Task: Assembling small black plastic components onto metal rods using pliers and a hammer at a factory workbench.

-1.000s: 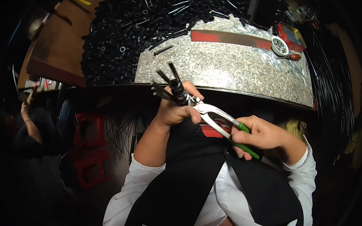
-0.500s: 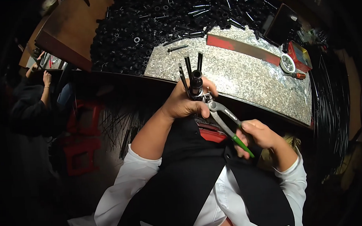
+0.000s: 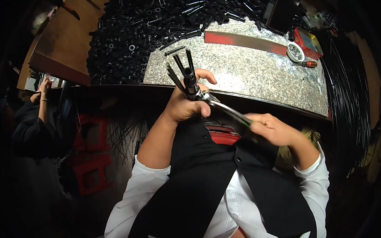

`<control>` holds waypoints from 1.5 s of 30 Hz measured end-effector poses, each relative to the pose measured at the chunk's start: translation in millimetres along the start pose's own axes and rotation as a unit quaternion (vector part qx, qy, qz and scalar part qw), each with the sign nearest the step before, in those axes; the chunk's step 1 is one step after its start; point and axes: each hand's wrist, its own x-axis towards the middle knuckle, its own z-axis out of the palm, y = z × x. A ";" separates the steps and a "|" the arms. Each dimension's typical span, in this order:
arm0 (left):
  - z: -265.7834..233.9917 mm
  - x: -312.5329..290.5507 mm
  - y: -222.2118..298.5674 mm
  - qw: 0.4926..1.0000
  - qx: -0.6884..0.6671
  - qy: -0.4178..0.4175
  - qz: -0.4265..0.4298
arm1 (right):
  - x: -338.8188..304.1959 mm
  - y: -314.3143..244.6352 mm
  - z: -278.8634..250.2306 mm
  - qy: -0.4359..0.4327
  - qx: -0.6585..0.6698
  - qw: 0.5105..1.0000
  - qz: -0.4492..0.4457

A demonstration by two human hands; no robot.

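Note:
My left hand (image 3: pixel 179 106) is wrapped round a black tubular hub (image 3: pixel 190 79), from which several thin black ribs (image 3: pixel 175 75) stand up toward the table. Its index finger sticks out past the hub, and the thumb lies below. My right hand (image 3: pixel 271 128) grips the green handles of a pair of end-cutting pliers (image 3: pixel 230 110), now seen nearly edge-on. The pliers' jaws meet a small silvery part at the hub, between my left thumb and index finger. Exactly what they bite on is too small to tell.
A speckled tabletop (image 3: pixel 256 68) carries a heap of black parts (image 3: pixel 124 33), a red-and-brown bar (image 3: pixel 244 44), a white bowl of small parts (image 3: pixel 295 52), a red box (image 3: pixel 308 43) and a screwdriver (image 3: pixel 308 64). Long black rods (image 3: pixel 347 105) hang at right. A co-worker's arm (image 3: pixel 43 101) shows at left.
The pliers have rolled from a flat view with spread handles to nearly edge-on, handles closer together. My right hand has turned over them. The hub, in my left hand, sits slightly further left.

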 end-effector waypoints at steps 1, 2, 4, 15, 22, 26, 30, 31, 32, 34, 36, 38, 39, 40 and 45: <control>0.2 2.7 -4.8 0.996 0.038 0.007 0.084 | -0.8 2.8 -5.6 -0.078 0.092 0.992 0.026; -6.8 -3.3 -4.5 0.996 0.055 -0.063 -0.022 | -2.4 7.5 -13.3 -0.155 0.185 0.969 0.050; -1.1 -2.3 -2.6 0.996 0.074 -0.048 -0.034 | -5.1 -10.3 -22.9 -0.099 -0.029 0.995 0.007; 7.1 -11.4 -16.1 0.935 0.299 0.031 0.187 | -1.0 -24.9 -1.4 0.178 -0.413 0.891 -0.067; 2.7 -15.5 -17.2 0.976 0.192 0.093 0.053 | 6.5 -11.9 2.1 0.171 -0.388 0.904 -0.053; 6.0 -12.0 -7.0 0.995 0.085 0.039 -0.015 | -0.7 -5.9 0.8 0.215 -0.398 0.887 -0.099; -1.8 -9.8 -12.1 0.998 0.059 0.016 0.005 | -16.7 -20.7 -4.6 0.260 -0.515 0.809 -0.115; 1.0 -7.5 -8.4 0.999 0.048 -0.012 -0.016 | -19.7 -24.2 -4.7 0.273 -0.534 0.791 -0.121; 3.8 -5.5 -5.1 0.998 0.036 -0.039 -0.036 | -21.6 -25.5 -4.7 0.285 -0.554 0.772 -0.126; 8.1 -5.4 -5.2 0.997 -0.007 -0.044 -0.070 | -24.6 -23.3 -6.0 0.295 -0.581 0.748 -0.128; 12.9 -5.9 -7.0 0.996 -0.020 -0.054 -0.071 | -26.0 -24.4 -5.7 0.303 -0.607 0.722 -0.134; 13.8 -5.6 -6.0 0.995 0.003 -0.059 -0.077 | -28.0 -29.4 -4.3 0.303 -0.619 0.711 -0.140; 14.3 -5.6 -4.7 0.994 0.026 -0.066 -0.083 | -27.8 -30.1 -3.4 0.302 -0.619 0.711 -0.141; 16.8 -4.6 -1.8 0.991 0.037 -0.082 -0.097 | -28.1 -30.4 -2.6 0.302 -0.636 0.697 -0.135; 15.4 -5.3 -9.9 0.994 0.052 -0.057 -0.078 | -24.0 -28.7 0.5 0.298 -0.656 0.683 -0.120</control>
